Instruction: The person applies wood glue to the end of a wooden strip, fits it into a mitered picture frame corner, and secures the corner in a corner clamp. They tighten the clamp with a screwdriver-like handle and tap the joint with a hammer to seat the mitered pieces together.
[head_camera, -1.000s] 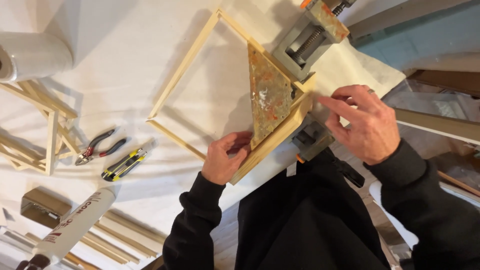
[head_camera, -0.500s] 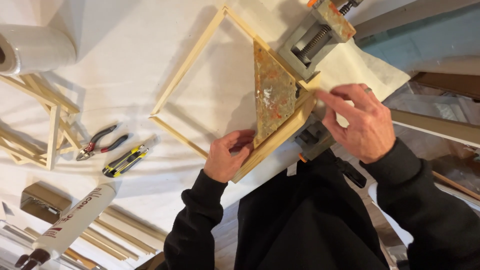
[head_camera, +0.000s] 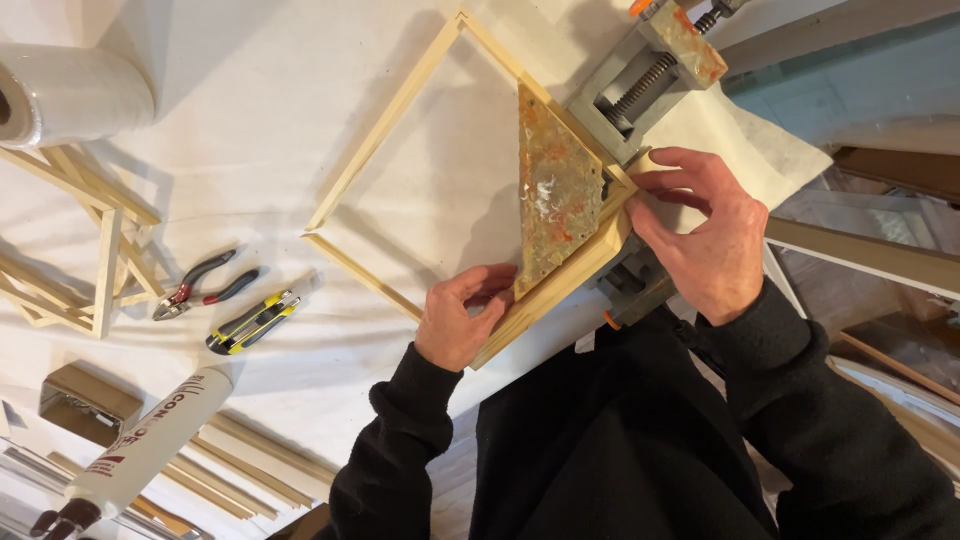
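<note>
The wooden frame (head_camera: 400, 150) lies mid-table, its corner in the grey clamp (head_camera: 625, 95); it is pinched by the left hand (head_camera: 462, 322) and right hand (head_camera: 705, 235), and should be held flush

Left hand (head_camera: 462, 325) and right hand (head_camera: 705, 235) on wooden frame (head_camera: 385, 160), corner clamp (head_camera: 640, 85)

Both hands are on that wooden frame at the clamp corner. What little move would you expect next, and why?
Probably a small nudge of the wooden strips to seat the joint in the corner clamp. The right hand has its fingertips at the outer corner of the wooden frame, and the left hand grips the lower strip beside the stained triangular plate. Neither hand is on the clamp's screw.
</note>
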